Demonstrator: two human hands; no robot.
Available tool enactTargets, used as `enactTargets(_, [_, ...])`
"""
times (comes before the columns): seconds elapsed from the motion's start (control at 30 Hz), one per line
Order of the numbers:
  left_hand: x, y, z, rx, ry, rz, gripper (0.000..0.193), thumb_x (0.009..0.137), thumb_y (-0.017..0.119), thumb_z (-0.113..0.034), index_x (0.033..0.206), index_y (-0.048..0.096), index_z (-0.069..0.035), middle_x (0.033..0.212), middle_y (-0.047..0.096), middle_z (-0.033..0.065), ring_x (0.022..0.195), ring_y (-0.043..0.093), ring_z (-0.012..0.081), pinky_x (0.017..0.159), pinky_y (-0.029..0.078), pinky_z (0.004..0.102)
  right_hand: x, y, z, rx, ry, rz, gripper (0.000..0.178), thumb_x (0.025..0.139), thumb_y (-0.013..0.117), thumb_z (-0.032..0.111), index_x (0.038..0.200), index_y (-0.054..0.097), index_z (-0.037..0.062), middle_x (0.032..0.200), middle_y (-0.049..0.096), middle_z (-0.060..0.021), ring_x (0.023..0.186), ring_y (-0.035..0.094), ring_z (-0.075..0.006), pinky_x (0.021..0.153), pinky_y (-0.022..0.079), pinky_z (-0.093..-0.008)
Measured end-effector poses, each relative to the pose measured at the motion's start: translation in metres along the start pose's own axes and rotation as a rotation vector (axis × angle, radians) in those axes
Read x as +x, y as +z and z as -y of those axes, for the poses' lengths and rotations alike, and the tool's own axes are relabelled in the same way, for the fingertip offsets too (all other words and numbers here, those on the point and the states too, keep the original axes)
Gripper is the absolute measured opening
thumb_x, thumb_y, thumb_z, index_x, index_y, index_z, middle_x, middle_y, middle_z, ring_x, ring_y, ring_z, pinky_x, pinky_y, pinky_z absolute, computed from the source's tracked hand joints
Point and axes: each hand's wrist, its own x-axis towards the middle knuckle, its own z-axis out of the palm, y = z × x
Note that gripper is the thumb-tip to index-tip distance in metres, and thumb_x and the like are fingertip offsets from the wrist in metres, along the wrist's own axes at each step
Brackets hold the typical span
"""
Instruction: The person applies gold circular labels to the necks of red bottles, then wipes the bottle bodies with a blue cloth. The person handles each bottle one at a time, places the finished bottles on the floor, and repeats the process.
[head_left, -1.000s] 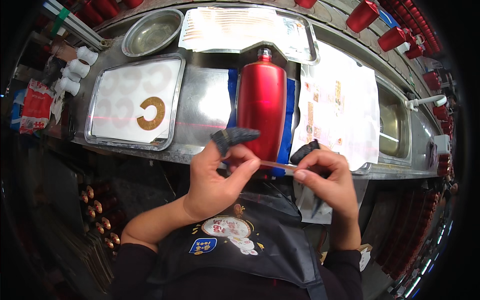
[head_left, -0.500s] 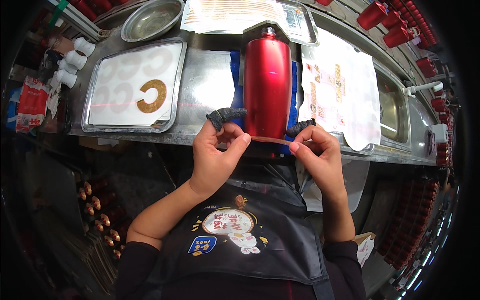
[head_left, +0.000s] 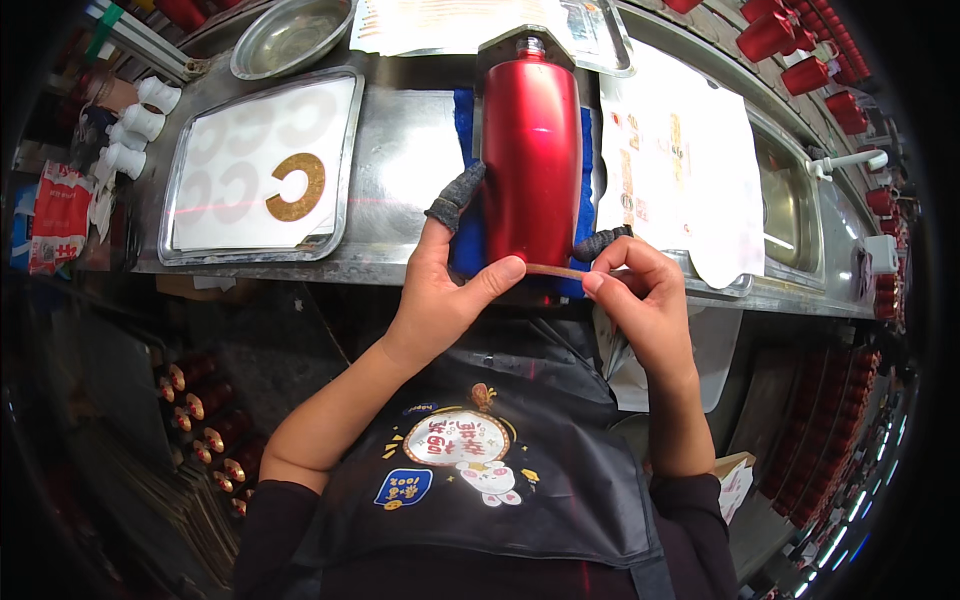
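Observation:
A glossy red bottle (head_left: 533, 150) lies on a blue cloth (head_left: 463, 130), its metal threaded neck pointing away from me. Along its near end runs a thin gold-brown strip (head_left: 552, 270). My left hand (head_left: 440, 285) holds the bottle's near left side, index finger stretched along it and thumb pressed at the strip's left end. The strip's right end is pinched between thumb and finger of my right hand (head_left: 645, 295), whose index finger rests near the bottle's right side. Dark finger covers sit on both index fingers. My left hand's other fingers are hidden.
To the left, a metal tray (head_left: 345, 190) carries white sheets and a gold C-shaped piece (head_left: 297, 188). A metal bowl (head_left: 290, 40) and a sheet of strips (head_left: 455, 22) lie farther back. White decal sheets (head_left: 690, 150) and a sink (head_left: 790, 215) are on the right.
My left index finger has straightened up along the bottle, and my left thumb has moved right onto its near end. My right hand keeps pinching the strip's right end.

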Motion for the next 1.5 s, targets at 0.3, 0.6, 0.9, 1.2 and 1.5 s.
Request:
enactTargets(0.3, [0.0, -0.008, 0.007, -0.047, -0.033, 0.02, 0.078, 0.09, 0.075, -0.009, 0.156, 0.032, 0.0, 0.154, 0.043, 0.0157, 0.143, 0.041, 0.0248, 0.119, 0.03, 0.0376, 0.0, 0.004, -0.002, 0.002, 0.005, -0.013, 0.011, 0.09, 0.069, 0.005, 0.082, 0.061, 0.004, 0.071, 0.054, 0.0078, 0.057, 0.042, 0.0036, 0.051, 0.026, -0.0173])
enactTargets(0.6, [0.001, -0.019, 0.003, -0.267, -0.172, 0.015, 0.066, 0.095, 0.066, -0.004, 0.154, 0.036, 0.0, 0.157, 0.042, 0.0161, 0.144, 0.041, 0.023, 0.12, 0.03, 0.0369, 0.0, 0.003, 0.002, -0.006, 0.016, -0.018, 0.011, 0.09, 0.069, 0.007, 0.082, 0.061, 0.0043, 0.069, 0.057, 0.006, 0.055, 0.044, 0.0032, 0.048, 0.029, -0.0168])
enactTargets(0.9, [0.004, 0.006, 0.008, -0.034, -0.02, -0.036, 0.085, 0.086, 0.082, -0.019, 0.154, 0.034, 0.001, 0.15, 0.045, 0.0203, 0.14, 0.045, 0.0277, 0.117, 0.036, 0.0396, -0.003, 0.003, 0.005, 0.018, -0.011, -0.023, 0.012, 0.089, 0.069, 0.006, 0.081, 0.061, 0.0036, 0.069, 0.056, 0.0052, 0.053, 0.045, 0.0022, 0.047, 0.029, -0.0174])
enactTargets(1.2, [0.005, -0.005, 0.008, -0.017, -0.059, -0.011, 0.089, 0.083, 0.085, -0.017, 0.154, 0.034, 0.001, 0.153, 0.044, 0.022, 0.145, 0.04, 0.0287, 0.119, 0.031, 0.04, -0.002, 0.006, 0.002, 0.001, -0.031, -0.027, 0.011, 0.089, 0.068, 0.004, 0.081, 0.061, 0.0031, 0.07, 0.054, 0.006, 0.056, 0.044, 0.0023, 0.049, 0.028, -0.0175])
enactTargets(1.5, [0.004, -0.025, 0.005, -0.253, -0.184, 0.031, 0.076, 0.091, 0.074, -0.006, 0.155, 0.034, 0.0, 0.158, 0.041, 0.0172, 0.145, 0.04, 0.0242, 0.121, 0.03, 0.0392, -0.001, 0.006, 0.006, 0.005, -0.011, -0.017, 0.012, 0.09, 0.067, 0.003, 0.081, 0.06, 0.0035, 0.069, 0.054, 0.0065, 0.056, 0.043, 0.0029, 0.05, 0.027, -0.0177])
